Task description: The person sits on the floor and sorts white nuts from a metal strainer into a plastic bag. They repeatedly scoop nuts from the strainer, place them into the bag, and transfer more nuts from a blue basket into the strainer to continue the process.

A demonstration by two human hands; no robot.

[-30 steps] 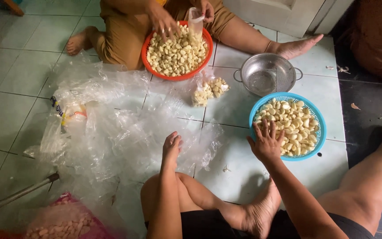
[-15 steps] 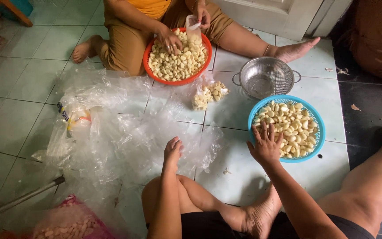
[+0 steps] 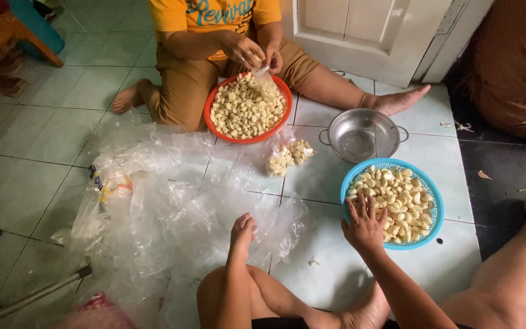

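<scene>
I sit on the tiled floor with my legs crossed. My right hand rests with fingers spread on the near rim of a blue basket full of peeled garlic cloves, fingertips touching the cloves. My left hand lies loosely curled on a heap of clear plastic bags in front of my knee, and I cannot make out anything in it.
Opposite me a person in a yellow shirt handles a small bag over an orange basket of garlic. A small filled bag lies between us. A metal colander stands beyond the blue basket. A white door is behind.
The view has tilted up, showing more of the person opposite. That person's hands lifted from the orange basket to hold a small bag. My hands stayed in place.
</scene>
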